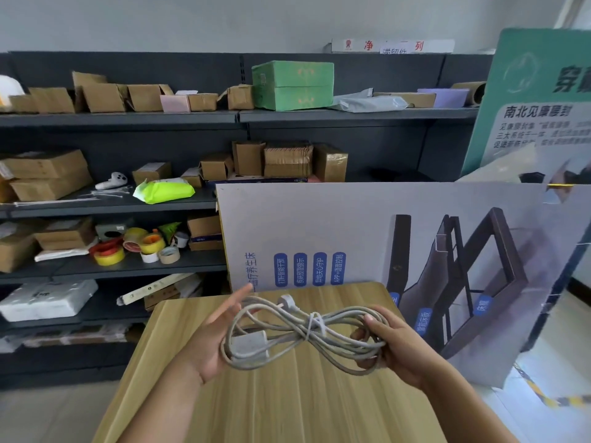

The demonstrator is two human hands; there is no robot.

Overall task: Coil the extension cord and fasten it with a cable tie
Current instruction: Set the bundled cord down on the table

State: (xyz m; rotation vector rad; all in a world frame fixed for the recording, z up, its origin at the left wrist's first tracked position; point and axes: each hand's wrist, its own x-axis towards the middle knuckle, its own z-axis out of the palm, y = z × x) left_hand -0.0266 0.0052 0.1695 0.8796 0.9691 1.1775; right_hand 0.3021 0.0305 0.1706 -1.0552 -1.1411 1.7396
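At the lower centre of the frame, above the wooden table with its pale grain, the person holds the extension cord, a grey bundle of smooth round loops. The left hand lies open under the socket end, fingers spread. The right hand is curled around the other loops. A white cable tie already pinches the middle, so the task seems nearly finished. Behind stand printed boards and dark shelves with cardboard boxes.
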